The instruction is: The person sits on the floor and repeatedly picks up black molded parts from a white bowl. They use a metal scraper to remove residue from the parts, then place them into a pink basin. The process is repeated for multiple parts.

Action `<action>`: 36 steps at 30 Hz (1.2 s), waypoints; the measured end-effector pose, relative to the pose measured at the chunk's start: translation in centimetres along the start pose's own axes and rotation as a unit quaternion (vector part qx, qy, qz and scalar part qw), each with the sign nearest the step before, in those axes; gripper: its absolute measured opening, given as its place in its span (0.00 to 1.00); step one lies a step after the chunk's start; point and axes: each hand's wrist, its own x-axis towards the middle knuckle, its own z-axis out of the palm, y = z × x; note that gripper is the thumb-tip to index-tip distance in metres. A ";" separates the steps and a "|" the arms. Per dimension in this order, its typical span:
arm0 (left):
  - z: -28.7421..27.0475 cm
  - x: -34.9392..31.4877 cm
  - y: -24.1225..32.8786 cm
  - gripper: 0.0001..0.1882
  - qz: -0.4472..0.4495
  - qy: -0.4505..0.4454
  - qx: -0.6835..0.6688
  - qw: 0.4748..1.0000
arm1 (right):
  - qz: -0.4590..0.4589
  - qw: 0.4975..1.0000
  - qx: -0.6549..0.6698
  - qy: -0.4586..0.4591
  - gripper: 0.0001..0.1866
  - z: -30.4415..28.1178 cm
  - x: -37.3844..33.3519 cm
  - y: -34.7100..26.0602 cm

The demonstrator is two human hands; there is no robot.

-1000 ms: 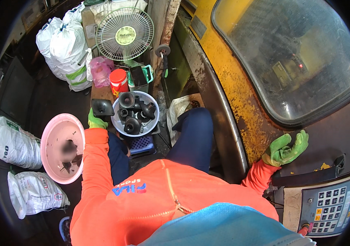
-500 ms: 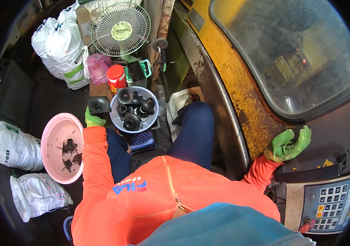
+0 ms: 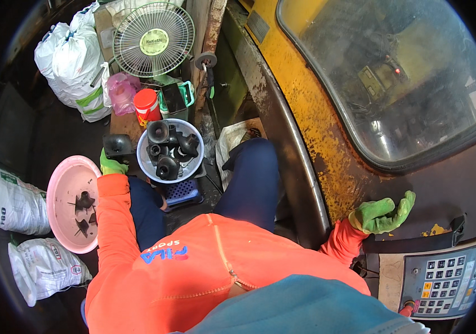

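My left hand (image 3: 113, 165), in a green glove, is closed around a black plastic part (image 3: 118, 146) with a flared, squarish mouth. It is beside a pale blue bowl (image 3: 140, 157) heaped with several black cup-shaped parts (image 3: 168, 167). Out to the right, my green-gloved right hand (image 3: 380, 215) is empty, its fingers apart and curved upward. It hovers by the lower part of the yellow machine door (image 3: 327, 150). Left of my left forearm, a pink basin (image 3: 54, 203) contains a few dark pieces with thin blades (image 3: 84, 201).
A fan (image 3: 154, 42), a red-lidded jar (image 3: 147, 106) and a pink bag (image 3: 122, 93) stand beyond the bowl. White sacks (image 3: 79, 69) line the left side. A purple crate (image 3: 182, 192) sits below the bowl. A control panel (image 3: 444, 281) with buttons is at lower right.
The whole view has shifted slightly, with things appearing farther left. My right hand has dropped a little toward me beside the door. My left hand keeps its hold on the black part.
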 end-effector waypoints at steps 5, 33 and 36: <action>0.7 -1.2 0.7 0.15 -0.052 0.023 -0.071 0.996 | -0.004 1.000 -0.004 0.009 0.24 0.2 0.2 0.0; 0.8 -0.7 0.0 0.17 -0.050 0.006 -0.094 0.994 | -0.008 1.000 -0.026 -0.005 0.13 0.2 0.9 0.1; 0.3 0.2 -0.8 0.18 -0.025 -0.033 -0.100 0.994 | -0.010 0.999 -0.031 -0.013 0.12 0.2 0.7 0.1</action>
